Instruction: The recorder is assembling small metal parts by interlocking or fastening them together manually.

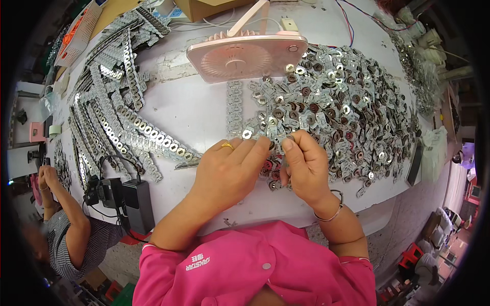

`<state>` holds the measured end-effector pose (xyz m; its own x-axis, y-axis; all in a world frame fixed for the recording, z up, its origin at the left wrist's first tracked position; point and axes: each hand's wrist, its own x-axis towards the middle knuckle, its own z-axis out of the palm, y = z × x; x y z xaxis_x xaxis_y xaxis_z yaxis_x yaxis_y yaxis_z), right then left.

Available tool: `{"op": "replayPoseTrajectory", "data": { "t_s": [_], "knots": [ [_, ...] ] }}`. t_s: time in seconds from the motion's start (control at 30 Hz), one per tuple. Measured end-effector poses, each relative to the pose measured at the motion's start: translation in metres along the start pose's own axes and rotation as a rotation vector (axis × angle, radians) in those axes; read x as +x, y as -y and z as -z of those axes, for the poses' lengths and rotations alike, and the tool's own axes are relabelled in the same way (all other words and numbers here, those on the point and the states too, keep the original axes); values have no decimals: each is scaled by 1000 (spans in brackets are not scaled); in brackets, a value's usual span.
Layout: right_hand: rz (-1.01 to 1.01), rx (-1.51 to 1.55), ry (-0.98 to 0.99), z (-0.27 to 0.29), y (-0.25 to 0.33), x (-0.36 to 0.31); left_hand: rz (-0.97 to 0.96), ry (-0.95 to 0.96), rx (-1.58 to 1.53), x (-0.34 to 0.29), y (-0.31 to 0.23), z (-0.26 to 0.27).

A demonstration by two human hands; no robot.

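Close together over the front edge of a heap of small metal parts, both my hands are pinched. My left hand, with a gold ring, has its fingers curled and pressed together; whatever lies in them is hidden. Thumb and forefinger of my right hand meet on a small metal part, of which only a dark edge shows. Just beyond my left hand, a strip of joined metal parts lies straight on the white table. Loose parts with round discs lie around and under my fingertips.
A pink fan stands beyond my hands. Many metal strips are stacked at the left. Nearer me, a black box with cables sits at the table edge. A co-worker's arms show at far left.
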<state>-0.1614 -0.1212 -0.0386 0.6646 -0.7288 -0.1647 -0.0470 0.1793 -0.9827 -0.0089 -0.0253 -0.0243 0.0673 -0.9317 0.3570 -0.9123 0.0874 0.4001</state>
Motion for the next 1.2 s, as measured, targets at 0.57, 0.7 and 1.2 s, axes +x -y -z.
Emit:
{"op": "replayPoseTrajectory", "data": {
  "t_s": [0.57,0.7,1.2],
  "knots": [
    [294,-480,283,31,15,13,288,327,-319,-4,13,20],
    [104,-397,516,40,16,16,233,420,-520,-5,18,25],
    [1,-82,208,17,9,5,168,6,-484,0,3,11]
  ]
}}
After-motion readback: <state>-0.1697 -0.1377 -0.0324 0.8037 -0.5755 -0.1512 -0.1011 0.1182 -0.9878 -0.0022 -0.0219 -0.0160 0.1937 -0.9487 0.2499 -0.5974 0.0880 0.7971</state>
